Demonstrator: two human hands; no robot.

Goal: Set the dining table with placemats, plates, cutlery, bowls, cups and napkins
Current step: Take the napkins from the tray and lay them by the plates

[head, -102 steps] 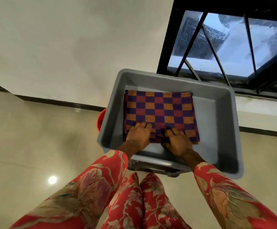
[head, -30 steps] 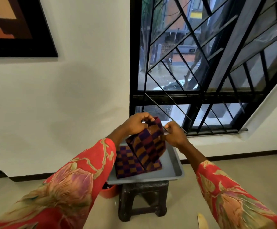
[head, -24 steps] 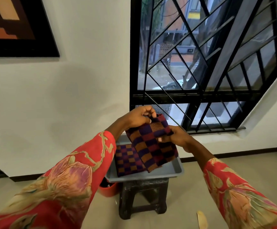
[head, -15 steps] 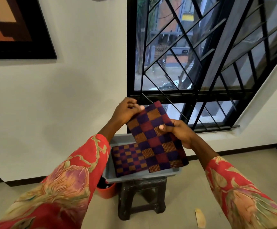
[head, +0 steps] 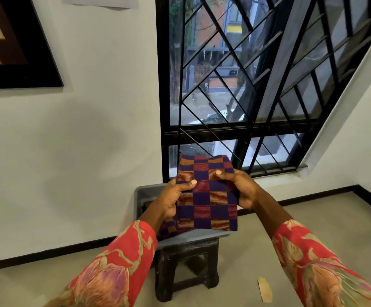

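A folded placemat (head: 206,193) is held in the air between both hands, above a grey tub (head: 144,193). The left hand (head: 171,200) grips its left edge, thumb laid across the top face and fingers hidden beneath. The right hand (head: 242,189) grips the right edge, thumb on the top face, fingers curled under the cloth. The placemat sits roughly flat, its far edge tipped up toward the window (head: 246,85).

The placemat is woven cloth, rectangular, in a check of dark purple, red and orange squares; many squares carry fine stripes. Its edges are straight and the fold looks several layers thick.

A second cloth (head: 169,229) of the same check lies in the tub, mostly hidden by the left forearm and the held placemat. The tub is smooth plastic with a rolled rim and rounded corners. It rests on a dark stool (head: 186,267) with square legs and a rough, worn finish.

Both sleeves (head: 118,267) are red fabric with a large floral print. The floor (head: 246,262) is pale and smooth; a small tan scrap (head: 264,289) lies on it, right of the stool. The window has a black metal grille of slanted bars.
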